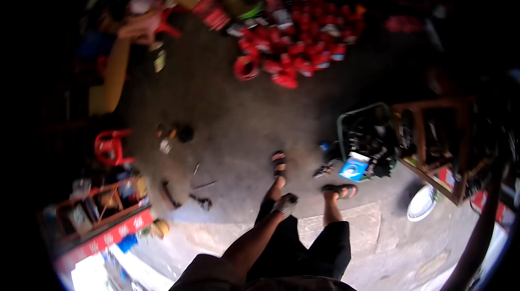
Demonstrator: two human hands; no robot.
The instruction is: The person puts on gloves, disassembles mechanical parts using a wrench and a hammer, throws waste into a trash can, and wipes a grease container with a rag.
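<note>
My left hand (286, 203) seems to wear a greyish glove and hangs in front of my left thigh, above the floor. Motion blur and the small size hide its fingers, and no held thing can be made out. Below it are my dark shorts (329, 250) and my sandalled feet, the left sandal (279, 164) stepping ahead of the right sandal (339, 190). My right hand does not show.
Many red items (295, 47) lie heaped ahead. To the right are a green-framed crate (340, 134) of dark parts, a blue box (355, 166), a brown frame (433, 174) and a white basin (422, 203). Left are a red stool (112, 147) and loose tools (201, 202).
</note>
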